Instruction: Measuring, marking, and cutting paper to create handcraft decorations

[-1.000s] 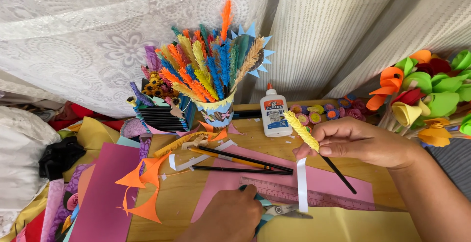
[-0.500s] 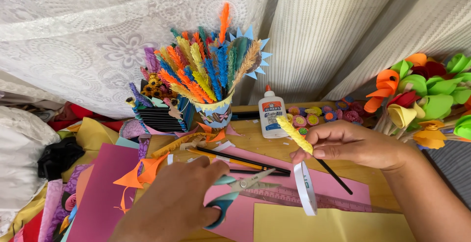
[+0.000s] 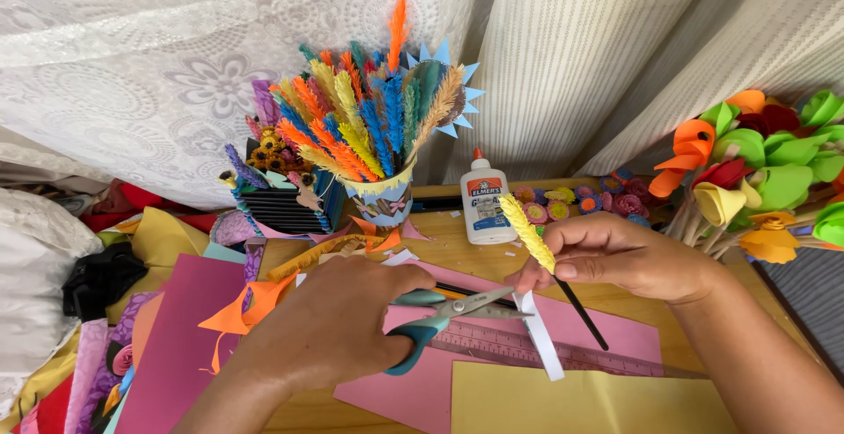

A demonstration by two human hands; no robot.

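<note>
Left hand [image 3: 338, 328] now grips teal-handled scissors [image 3: 440, 318] at white strip [image 3: 541, 337]; right hand [image 3: 629, 254] pinches fringed yellow stick [image 3: 527, 232].

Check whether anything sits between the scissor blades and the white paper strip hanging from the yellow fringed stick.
Nothing visible does: the scissors in the left hand already reach the white strip, which hangs below the right hand.
</note>
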